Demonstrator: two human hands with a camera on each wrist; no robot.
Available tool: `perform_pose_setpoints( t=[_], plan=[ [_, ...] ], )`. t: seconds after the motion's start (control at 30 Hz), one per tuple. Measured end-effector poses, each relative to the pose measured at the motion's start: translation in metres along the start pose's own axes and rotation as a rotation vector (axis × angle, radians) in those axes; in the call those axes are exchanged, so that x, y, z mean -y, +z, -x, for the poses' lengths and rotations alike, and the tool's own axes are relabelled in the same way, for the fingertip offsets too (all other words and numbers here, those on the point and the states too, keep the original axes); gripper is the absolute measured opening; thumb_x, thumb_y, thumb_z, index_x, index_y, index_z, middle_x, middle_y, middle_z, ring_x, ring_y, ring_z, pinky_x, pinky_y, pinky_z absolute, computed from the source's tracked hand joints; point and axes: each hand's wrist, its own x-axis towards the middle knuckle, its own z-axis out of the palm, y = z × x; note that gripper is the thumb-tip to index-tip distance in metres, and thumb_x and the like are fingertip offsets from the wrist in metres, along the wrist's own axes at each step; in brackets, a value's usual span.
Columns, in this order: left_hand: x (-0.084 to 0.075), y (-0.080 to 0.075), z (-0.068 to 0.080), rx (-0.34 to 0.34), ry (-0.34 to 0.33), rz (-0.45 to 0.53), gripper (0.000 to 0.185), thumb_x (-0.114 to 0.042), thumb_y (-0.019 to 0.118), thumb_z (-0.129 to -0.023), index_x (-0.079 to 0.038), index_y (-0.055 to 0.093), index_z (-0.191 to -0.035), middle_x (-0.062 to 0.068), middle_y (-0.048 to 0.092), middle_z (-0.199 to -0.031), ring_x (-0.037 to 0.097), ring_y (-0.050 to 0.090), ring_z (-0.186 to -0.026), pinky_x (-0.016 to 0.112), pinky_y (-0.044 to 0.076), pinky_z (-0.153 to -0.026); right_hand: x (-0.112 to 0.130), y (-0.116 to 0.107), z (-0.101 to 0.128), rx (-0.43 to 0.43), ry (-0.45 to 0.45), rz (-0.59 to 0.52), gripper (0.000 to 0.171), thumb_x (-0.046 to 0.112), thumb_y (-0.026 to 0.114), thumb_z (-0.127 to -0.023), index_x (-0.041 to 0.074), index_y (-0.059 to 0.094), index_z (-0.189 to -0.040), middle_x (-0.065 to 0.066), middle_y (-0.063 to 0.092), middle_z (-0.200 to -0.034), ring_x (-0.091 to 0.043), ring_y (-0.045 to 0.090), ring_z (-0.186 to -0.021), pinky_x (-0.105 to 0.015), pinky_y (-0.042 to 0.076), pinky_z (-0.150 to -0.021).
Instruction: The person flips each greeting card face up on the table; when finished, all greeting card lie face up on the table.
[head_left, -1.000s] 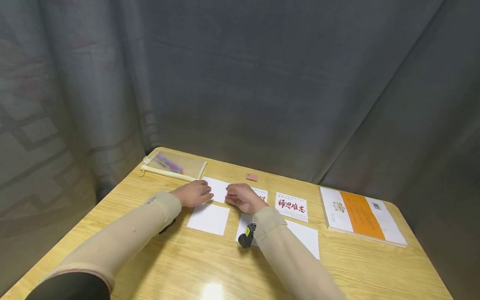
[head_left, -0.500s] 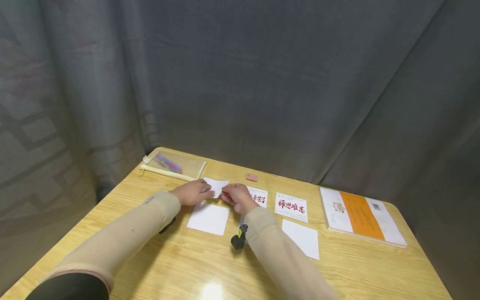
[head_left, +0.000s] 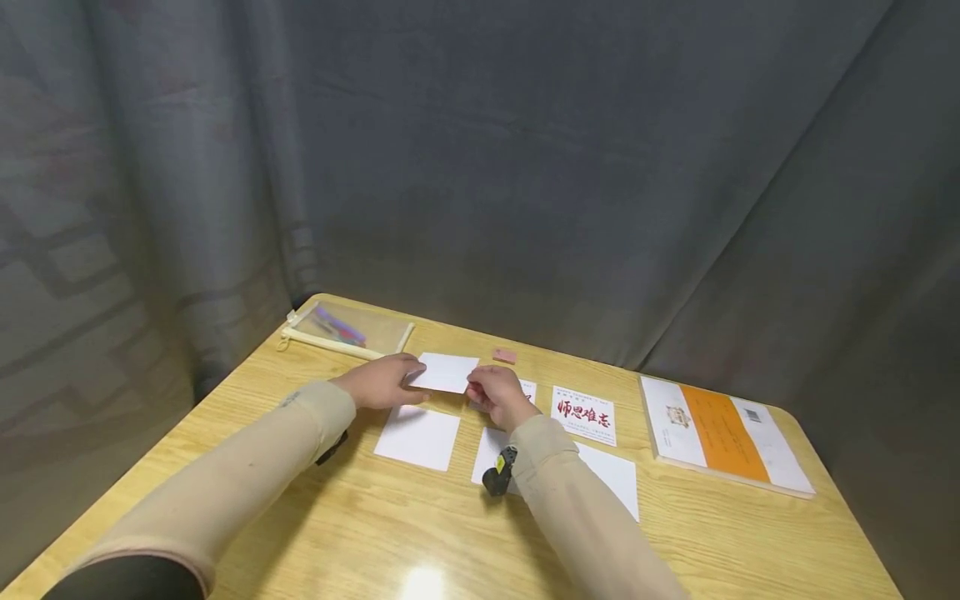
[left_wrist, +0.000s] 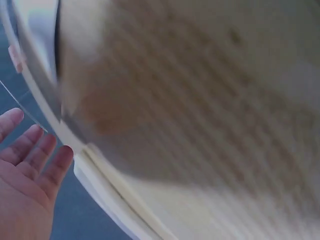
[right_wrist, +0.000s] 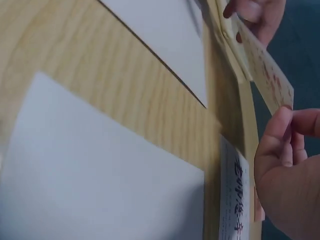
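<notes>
Pens lie inside the clear zip pouch (head_left: 347,329) at the far left corner of the wooden table (head_left: 360,533). Both hands hold one white card (head_left: 446,372) lifted just above the tabletop: the left hand (head_left: 378,382) pinches its left edge, the right hand (head_left: 497,395) pinches its right edge between thumb and fingertips. Blank white cards (head_left: 417,437) lie flat beneath, with a card printed in red characters (head_left: 583,413), a pink eraser (head_left: 504,356) and an orange-and-white book (head_left: 722,432) farther right. Grey curtain (head_left: 525,167) closes off the room behind.
</notes>
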Motion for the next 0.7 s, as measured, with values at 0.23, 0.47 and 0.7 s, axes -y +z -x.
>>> perform_pose_setpoints(
  t=[0.23, 0.47, 0.7],
  plan=[
    [-0.002, -0.009, -0.002, -0.136, 0.084, -0.053, 0.044, -0.006, 0.064, -0.087, 0.000, 0.056, -0.130, 0.016, 0.055, -0.132, 0.034, 0.053, -0.120, 0.045, 0.043, -0.101, 0.008, -0.014, -0.005, 0.007, 0.070, -0.088, 0.010, 0.000, 0.061, -0.087, 0.003, 0.062, -0.077, -0.004, 0.059, -0.068, -0.008, 0.055, -0.057, -0.015, 0.047, -0.051],
    [-0.001, -0.013, -0.004, -0.340, 0.030, 0.103, 0.015, -0.003, 0.057, -0.094, -0.001, 0.068, -0.104, 0.009, 0.068, -0.100, 0.023, 0.063, -0.088, 0.038, 0.053, -0.079, 0.015, -0.013, -0.003, 0.043, 0.097, -0.171, 0.009, 0.003, 0.059, -0.089, 0.002, 0.064, -0.082, -0.005, 0.062, -0.070, -0.009, 0.057, -0.057, -0.016, 0.050, -0.053],
    [-0.002, -0.015, -0.003, -0.383, 0.000, 0.172, 0.027, -0.009, 0.054, -0.097, -0.008, 0.051, -0.071, 0.000, 0.043, -0.060, 0.013, 0.037, -0.052, 0.029, 0.034, -0.052, 0.014, -0.013, -0.002, 0.064, 0.070, -0.078, 0.015, 0.008, 0.056, -0.095, -0.002, 0.064, -0.105, -0.006, 0.065, -0.081, -0.009, 0.058, -0.065, -0.017, 0.051, -0.059]
  ],
)
